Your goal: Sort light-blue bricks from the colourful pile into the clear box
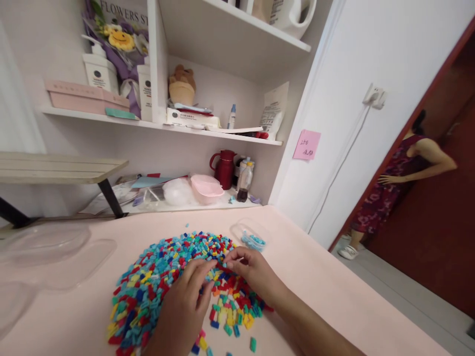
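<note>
A wide heap of small plastic building bricks [166, 252] in blue, red, yellow, green and other colours is spread over the pink tabletop. My left hand [187, 301] rests over the heap, its fingers stretched forward and the thumb apart, with nothing seen in it. At the heap's right side, my right hand [254, 274] has thumb and forefinger pinched on a small light-blue brick [224, 265]. Beyond that hand stands a clear plastic container [265, 237] holding light-blue bricks [252, 241]. Loose bricks lie scattered near the front, among them a green one [253, 344].
Clear plastic lids or boxes [81, 267] lie at the left. Behind the pink tabletop [308, 282] are a pink basin [207, 189], a red jug [224, 169] and a bottle of dark liquid [245, 184]. A wooden stand [55, 168] is at left. Another person [393, 183] stands in the doorway.
</note>
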{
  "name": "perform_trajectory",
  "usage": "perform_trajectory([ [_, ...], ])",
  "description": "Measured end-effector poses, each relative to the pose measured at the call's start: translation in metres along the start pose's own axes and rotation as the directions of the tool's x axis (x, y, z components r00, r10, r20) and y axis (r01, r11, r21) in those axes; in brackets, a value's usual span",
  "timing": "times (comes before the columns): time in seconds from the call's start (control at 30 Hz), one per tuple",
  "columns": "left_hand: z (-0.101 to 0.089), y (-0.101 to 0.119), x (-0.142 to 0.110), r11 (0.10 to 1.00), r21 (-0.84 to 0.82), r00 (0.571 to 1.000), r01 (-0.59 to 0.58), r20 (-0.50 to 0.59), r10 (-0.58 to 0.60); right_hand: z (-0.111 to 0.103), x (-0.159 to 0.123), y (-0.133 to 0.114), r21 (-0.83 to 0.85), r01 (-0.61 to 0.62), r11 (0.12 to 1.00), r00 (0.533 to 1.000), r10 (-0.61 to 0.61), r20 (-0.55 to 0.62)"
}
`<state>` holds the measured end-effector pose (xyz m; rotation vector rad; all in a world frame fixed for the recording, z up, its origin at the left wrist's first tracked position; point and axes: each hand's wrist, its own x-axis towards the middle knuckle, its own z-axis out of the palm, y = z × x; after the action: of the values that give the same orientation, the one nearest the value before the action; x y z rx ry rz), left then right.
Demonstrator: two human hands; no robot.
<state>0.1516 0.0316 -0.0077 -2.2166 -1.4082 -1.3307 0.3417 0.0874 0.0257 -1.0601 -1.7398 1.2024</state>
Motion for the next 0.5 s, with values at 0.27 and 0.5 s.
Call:
perform_trajectory([
  [0.27, -0.005, 0.006, 0.0, 0.994, -0.085, 0.998, -0.065, 0.008, 0.066, 0.015, -0.01, -0.012, 0.329, -0.124, 0.936, 0.985, 0.075, 0.158],
  [0.5, -0.009, 0.008, 0.003, 0.995, -0.059, 0.996, -0.083, -0.029, 0.081, 0.016, -0.014, -0.013, 0.39, -0.164, 0.906, 0.975, 0.088, 0.205],
])
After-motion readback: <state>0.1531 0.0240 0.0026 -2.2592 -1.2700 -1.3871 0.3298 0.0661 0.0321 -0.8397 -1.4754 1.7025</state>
